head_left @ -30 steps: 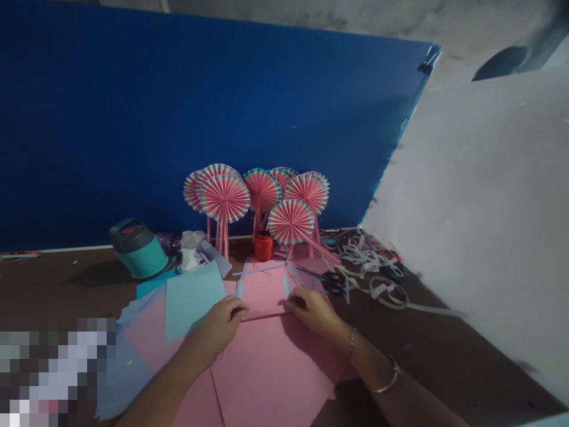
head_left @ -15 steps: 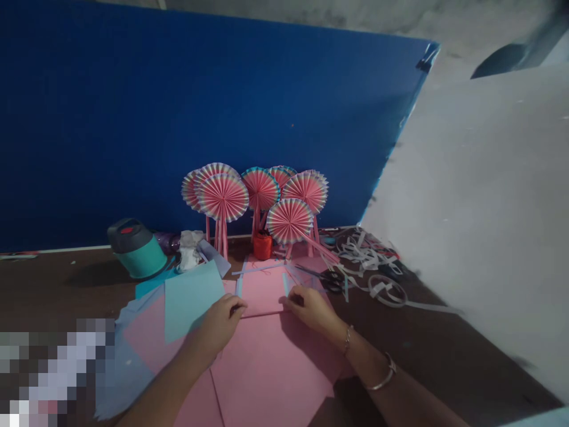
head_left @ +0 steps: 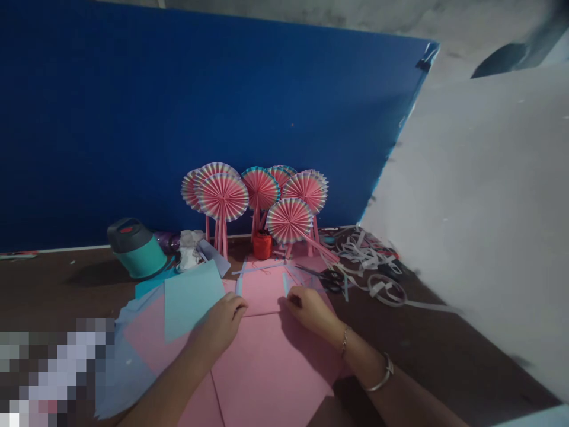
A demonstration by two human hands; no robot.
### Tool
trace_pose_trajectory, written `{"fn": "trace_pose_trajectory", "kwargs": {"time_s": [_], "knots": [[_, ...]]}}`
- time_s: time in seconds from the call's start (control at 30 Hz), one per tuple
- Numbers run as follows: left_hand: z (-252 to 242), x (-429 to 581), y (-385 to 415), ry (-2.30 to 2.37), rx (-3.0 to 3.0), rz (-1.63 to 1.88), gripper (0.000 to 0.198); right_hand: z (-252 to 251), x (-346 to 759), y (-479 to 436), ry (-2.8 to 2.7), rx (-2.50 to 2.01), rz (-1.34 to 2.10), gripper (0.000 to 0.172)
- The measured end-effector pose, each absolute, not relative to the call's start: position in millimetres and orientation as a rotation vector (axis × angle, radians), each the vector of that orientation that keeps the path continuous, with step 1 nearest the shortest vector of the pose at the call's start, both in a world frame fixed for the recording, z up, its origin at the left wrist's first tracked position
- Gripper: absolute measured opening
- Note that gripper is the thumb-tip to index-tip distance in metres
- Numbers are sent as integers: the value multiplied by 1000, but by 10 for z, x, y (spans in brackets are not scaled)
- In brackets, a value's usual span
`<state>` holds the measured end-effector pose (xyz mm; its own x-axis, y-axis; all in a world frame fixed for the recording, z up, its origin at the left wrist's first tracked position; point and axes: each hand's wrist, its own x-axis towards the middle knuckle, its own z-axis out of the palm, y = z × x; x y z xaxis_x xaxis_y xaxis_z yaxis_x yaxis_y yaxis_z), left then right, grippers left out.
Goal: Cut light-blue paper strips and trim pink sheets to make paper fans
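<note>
My left hand (head_left: pixel 220 325) and my right hand (head_left: pixel 311 308) both pinch the far edge of a pink paper sheet (head_left: pixel 271 362), folded over along a crease between them. The fingers of each hand are curled and pressed onto the fold. A light blue sheet (head_left: pixel 191 299) lies just left of my left hand, on top of other pink and pale sheets. Black scissors (head_left: pixel 329 277) lie beyond my right hand.
Several pink pleated paper fans on sticks (head_left: pixel 260 198) lean against a blue board (head_left: pixel 200 118). A teal flask with a dark lid (head_left: pixel 136 248), a small red pot (head_left: pixel 262 244), crumpled white paper (head_left: pixel 191 246) and a heap of paper strips (head_left: pixel 373 261) lie on the brown table (head_left: pixel 53 290). A grey board (head_left: pixel 480 207) stands at right.
Both hands have shifted slightly along the fold; the pink sheet stays pressed under them. Nothing else has moved.
</note>
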<state>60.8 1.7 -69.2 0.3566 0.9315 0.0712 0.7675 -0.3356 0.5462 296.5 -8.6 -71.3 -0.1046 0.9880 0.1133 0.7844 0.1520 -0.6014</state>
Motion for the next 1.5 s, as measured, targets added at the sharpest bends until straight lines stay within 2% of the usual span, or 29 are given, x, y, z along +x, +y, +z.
{"fn": "trace_pose_trajectory", "kwargs": {"time_s": [0.33,0.5,0.7,0.83,1.0,1.27,1.37,1.5], "knots": [[-618,711,-50,1600,2491,220,28,-815,2994,-105,-2047,-1654,375,12],[-649,766,-110,1511,2845,189,54,-708,2919,-158,-2247,-1688,139,18],[-570,854,-136,1320,2897,-54,32,-571,2775,-215,-2670,-1506,97,21],[-507,853,-154,1330,2837,-104,39,-518,2809,-211,-2708,-1570,157,20],[-459,747,-155,1504,2708,-195,34,-462,2918,-217,-2674,-1663,134,20],[-376,675,-130,1796,2560,-96,33,-521,2947,-177,-2691,-1630,84,21],[-350,634,-123,1952,2436,112,34,-616,2985,-135,-2584,-1584,60,19],[-438,640,-111,1867,2185,525,31,-699,2996,-131,-2312,-1382,-104,17]]}}
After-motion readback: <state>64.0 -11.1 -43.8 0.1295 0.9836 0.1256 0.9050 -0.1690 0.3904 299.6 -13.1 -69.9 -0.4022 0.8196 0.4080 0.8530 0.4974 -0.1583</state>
